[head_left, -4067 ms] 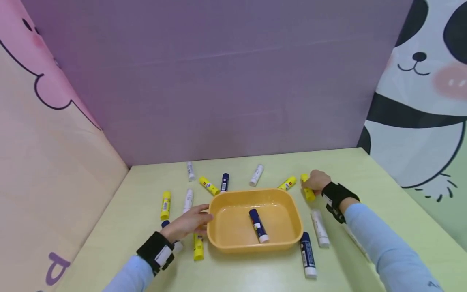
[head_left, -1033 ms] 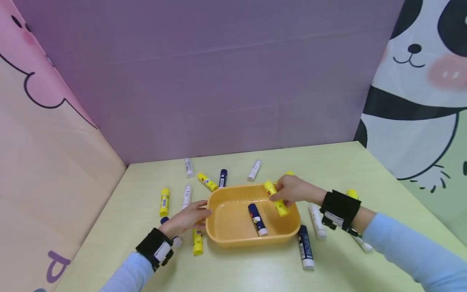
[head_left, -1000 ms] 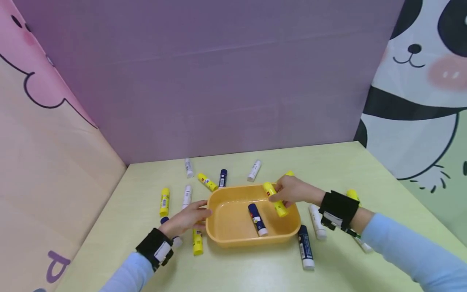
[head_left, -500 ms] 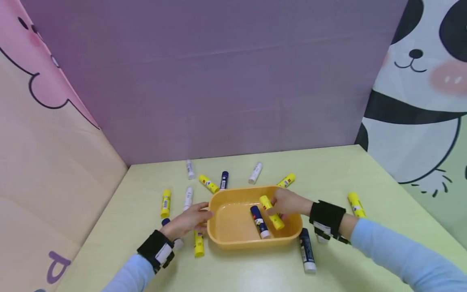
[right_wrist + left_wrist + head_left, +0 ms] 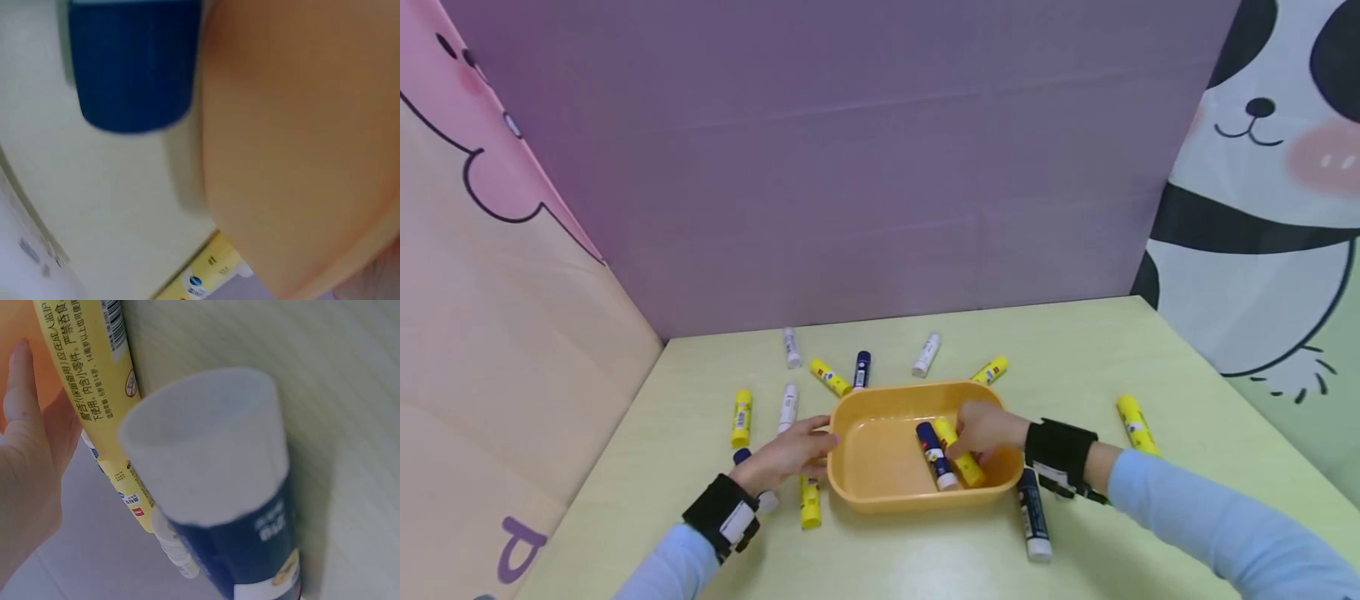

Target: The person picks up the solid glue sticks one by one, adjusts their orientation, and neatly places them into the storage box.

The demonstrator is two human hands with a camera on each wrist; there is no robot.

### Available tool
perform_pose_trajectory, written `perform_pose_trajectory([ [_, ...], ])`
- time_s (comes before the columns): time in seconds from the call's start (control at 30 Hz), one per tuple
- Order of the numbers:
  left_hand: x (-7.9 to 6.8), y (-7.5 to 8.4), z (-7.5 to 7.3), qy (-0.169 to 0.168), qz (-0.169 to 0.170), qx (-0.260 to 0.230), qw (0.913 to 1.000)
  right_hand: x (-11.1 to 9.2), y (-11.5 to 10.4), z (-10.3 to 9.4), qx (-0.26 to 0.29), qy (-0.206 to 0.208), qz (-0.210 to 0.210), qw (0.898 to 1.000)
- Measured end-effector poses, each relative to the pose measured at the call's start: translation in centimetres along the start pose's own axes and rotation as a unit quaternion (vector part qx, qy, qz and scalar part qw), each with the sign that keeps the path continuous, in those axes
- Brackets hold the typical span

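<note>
In the head view, my right hand (image 5: 985,429) is down inside the orange tray (image 5: 880,500), gripping a yellow glue stick (image 5: 962,467). Beside that stick, a navy glue stick (image 5: 935,454) with a white end lies on the tray floor. My left hand (image 5: 790,457) holds the tray's left rim, fingertips at the edge. Close under the left wrist are a yellow glue stick (image 5: 94,381) and a navy one with a white end (image 5: 206,450). The right wrist view is mostly the tray's outer wall (image 5: 287,137), which hides the right fingers.
More glue sticks lie around the tray: a navy one (image 5: 1034,515) by its near right corner, a yellow one (image 5: 1137,425) farther right, and several white, yellow and navy ones behind and left. A purple wall (image 5: 887,208) stands at the table's back edge.
My right hand took a yellow glue stick from the table's right side, carried it left over the tray and lowered it beside the navy stick. My left hand stayed at the rim.
</note>
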State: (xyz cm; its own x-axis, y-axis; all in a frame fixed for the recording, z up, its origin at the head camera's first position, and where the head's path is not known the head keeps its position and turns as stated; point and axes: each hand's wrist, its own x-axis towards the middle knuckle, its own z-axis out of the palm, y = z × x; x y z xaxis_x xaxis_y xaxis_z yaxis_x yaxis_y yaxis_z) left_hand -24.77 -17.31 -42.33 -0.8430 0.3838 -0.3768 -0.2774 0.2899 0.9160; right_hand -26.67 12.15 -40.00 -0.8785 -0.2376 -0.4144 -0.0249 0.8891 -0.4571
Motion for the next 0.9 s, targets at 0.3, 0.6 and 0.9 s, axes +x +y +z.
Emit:
perform_pose_trajectory([
  [0.3, 0.0, -0.1, 0.0, -0.001, 0.001, 0.003, 1.0, 0.3, 0.3, 1.0, 0.0, -0.008, -0.005, 1.0],
  [0.6, 0.1, -0.1, -0.1, -0.002, 0.006, 0.007, 1.0, 0.4, 0.4, 1.2, 0.013, -0.012, 0.004, 1.0],
  [0.9, 0.1, -0.1, 0.0, 0.001, 0.002, 0.005, 1.0, 0.2, 0.1, 1.1, 0.054, -0.016, 0.004, 0.998],
])
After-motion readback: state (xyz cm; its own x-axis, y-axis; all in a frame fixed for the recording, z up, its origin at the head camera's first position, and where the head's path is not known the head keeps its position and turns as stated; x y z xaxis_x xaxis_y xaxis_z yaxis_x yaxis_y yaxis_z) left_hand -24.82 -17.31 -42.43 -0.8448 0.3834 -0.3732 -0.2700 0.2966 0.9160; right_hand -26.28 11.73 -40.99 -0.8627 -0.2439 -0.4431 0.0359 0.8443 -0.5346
